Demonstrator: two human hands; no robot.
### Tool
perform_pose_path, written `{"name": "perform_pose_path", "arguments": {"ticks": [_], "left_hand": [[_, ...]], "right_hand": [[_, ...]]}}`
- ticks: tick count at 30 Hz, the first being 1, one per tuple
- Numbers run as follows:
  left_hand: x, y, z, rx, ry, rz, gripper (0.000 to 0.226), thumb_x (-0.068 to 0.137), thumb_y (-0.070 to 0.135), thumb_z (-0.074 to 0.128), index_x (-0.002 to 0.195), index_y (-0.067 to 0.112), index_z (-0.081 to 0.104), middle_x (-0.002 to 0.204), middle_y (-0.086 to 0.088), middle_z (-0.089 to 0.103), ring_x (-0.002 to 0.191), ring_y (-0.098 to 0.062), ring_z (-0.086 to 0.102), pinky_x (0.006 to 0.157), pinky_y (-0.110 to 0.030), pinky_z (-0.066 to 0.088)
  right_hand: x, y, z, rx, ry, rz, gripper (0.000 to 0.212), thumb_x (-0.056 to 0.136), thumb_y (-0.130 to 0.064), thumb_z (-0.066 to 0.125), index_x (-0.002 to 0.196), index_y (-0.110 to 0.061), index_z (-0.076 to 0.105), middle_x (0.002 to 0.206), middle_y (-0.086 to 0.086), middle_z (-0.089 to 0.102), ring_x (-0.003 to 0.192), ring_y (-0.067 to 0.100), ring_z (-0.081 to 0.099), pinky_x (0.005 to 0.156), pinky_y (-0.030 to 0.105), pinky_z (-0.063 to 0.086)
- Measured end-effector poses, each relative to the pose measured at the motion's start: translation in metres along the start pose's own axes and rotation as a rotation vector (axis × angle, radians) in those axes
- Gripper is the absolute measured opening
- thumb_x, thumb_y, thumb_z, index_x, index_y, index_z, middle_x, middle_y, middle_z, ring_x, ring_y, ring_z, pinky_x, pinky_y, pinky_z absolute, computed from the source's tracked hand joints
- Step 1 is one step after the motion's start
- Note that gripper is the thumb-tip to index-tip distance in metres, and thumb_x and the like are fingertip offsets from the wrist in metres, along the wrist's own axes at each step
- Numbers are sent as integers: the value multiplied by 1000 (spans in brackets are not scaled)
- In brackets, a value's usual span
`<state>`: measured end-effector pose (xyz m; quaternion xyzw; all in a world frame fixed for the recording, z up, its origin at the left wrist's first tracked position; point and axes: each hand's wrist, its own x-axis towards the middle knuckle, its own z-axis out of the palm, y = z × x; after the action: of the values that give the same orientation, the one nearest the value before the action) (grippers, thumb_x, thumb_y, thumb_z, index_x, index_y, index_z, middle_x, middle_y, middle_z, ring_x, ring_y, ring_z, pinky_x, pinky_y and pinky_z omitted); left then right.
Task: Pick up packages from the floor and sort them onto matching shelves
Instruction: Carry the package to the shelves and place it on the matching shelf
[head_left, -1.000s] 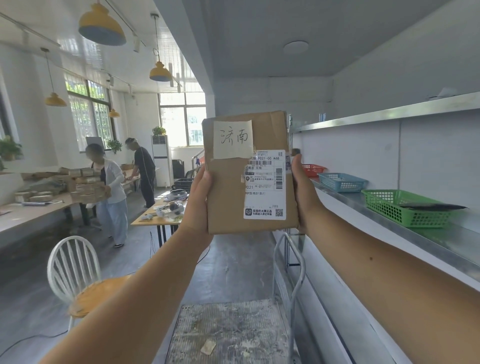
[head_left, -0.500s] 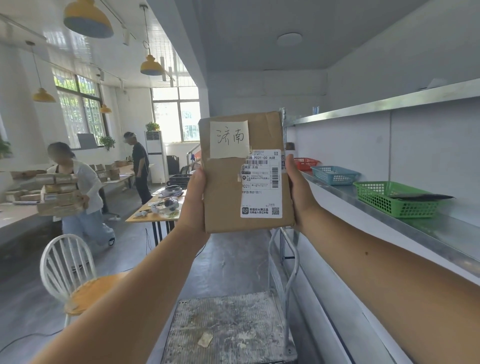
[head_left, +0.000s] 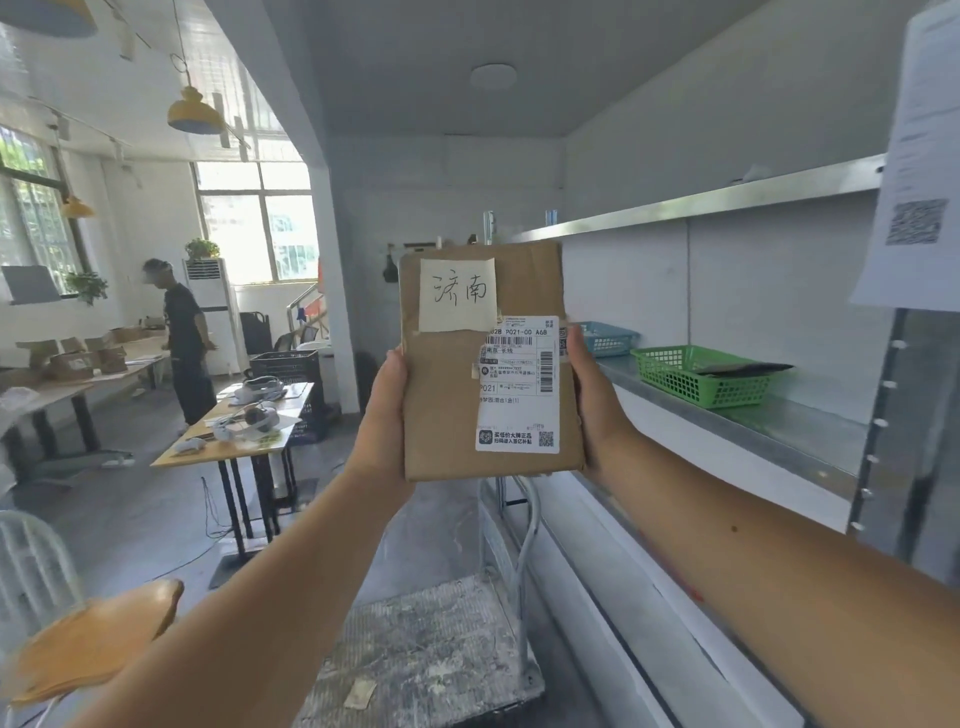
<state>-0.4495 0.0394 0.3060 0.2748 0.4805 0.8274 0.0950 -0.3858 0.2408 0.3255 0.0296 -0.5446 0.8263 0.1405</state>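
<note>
Package (head_left: 447, 405) held upright, left hand (head_left: 387, 415) and right hand (head_left: 592, 410) gripping its side edges; misread the handwritten note (head_left: 457, 293) and it could land on the wrong shelf (head_left: 810, 431).

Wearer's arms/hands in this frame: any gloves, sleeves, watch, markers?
Both are bare. No gloves on the left hand or right hand, and no sleeves, watch, bands, cables or markers on either arm as far as the frame reaches. There is one small mole on the right forearm. The fingers are mostly hidden behind the package, so rings cannot be ruled out.
</note>
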Motion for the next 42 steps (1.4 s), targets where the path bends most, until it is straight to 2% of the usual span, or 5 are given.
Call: {"name": "perform_pose_path", "arguments": {"ticks": [11,19,25,33,42], "left_hand": [[17,-24,35,-84,-283,-92,71,102,60,53,153,12,54,146,-22,65,120,-35,73,88,-45,65],[4,-58,90,-178,-509,-159,84,92,64,67,157,13,49,154,-22,59,142,-49,54,115,-67,46],[-22,-73,147,-259,-593,-268,77,97,59,62,157,12,49,154,-23,59,143,-51,52,112,-67,47],[-71,-79,220,-312,-751,-327,98,81,68,79,157,15,50,155,-21,58,144,-48,52,117,-71,40],[-183,-74,308,-331,-818,-401,101,76,72,80,156,16,52,150,-19,64,136,-43,62,103,-58,58]], "right_hand": [[-60,-22,-18,-74,324,-77,59,107,-69,34,124,-28,73,123,8,81,93,24,82,73,39,69],[-134,-41,-47,-162,559,-135,57,104,-73,37,119,-33,75,108,3,86,91,24,84,83,43,63],[-194,-65,-67,-219,661,-240,78,76,-78,58,132,-27,74,136,13,78,129,39,72,119,61,49],[-288,-97,-100,-333,761,-299,113,50,-95,79,144,-33,70,144,6,74,137,34,67,124,58,43],[-433,-130,-135,-428,862,-274,106,56,-101,70,144,-40,70,148,0,72,144,32,61,127,63,37]]}}
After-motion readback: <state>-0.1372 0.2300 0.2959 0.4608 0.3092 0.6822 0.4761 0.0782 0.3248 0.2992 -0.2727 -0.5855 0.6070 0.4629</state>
